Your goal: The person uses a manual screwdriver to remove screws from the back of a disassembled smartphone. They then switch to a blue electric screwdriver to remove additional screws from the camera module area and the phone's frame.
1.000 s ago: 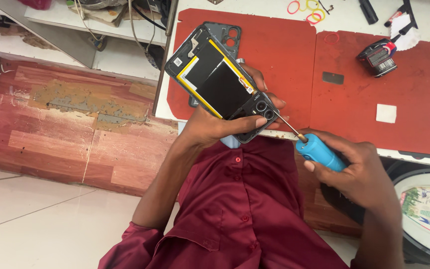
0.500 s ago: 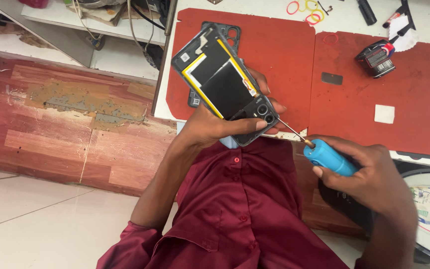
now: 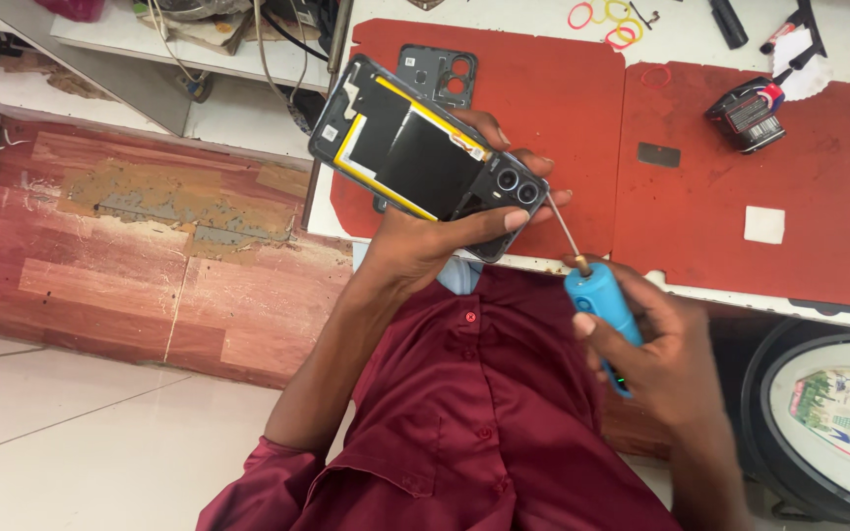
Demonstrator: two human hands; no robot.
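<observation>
Seen from above, we hold an opened smartphone point(image 3: 425, 157) in our left hand point(image 3: 435, 241), fingers wrapped around its lower edge and thumb pressed near the twin camera lenses. The phone is raised just over the near edge of a red work mat point(image 3: 543, 108), its back removed to show a black battery framed by yellow tape. The detached dark back cover point(image 3: 440, 74) lies flat on the mat just behind the phone, partly hidden by it.

To the right, our right hand point(image 3: 656, 359) is closed around a blue electric screwdriver point(image 3: 597, 310). Its thin metal bit points up and to the left, the tip at the camera corner of the phone; whether it touches a screw we cannot tell.

Farther right, a second red mat point(image 3: 799, 187) carries a small grey plate point(image 3: 659, 154), a white square pad point(image 3: 763, 224) and a black-and-red battery pack point(image 3: 748, 115). Coloured rubber bands point(image 3: 607, 15) lie on the white bench top beyond the mats. At the lower right corner sits a round container with a black rim and a pale printed lid point(image 3: 828, 418). Our maroon shirt point(image 3: 484, 423) fills the foreground.
</observation>
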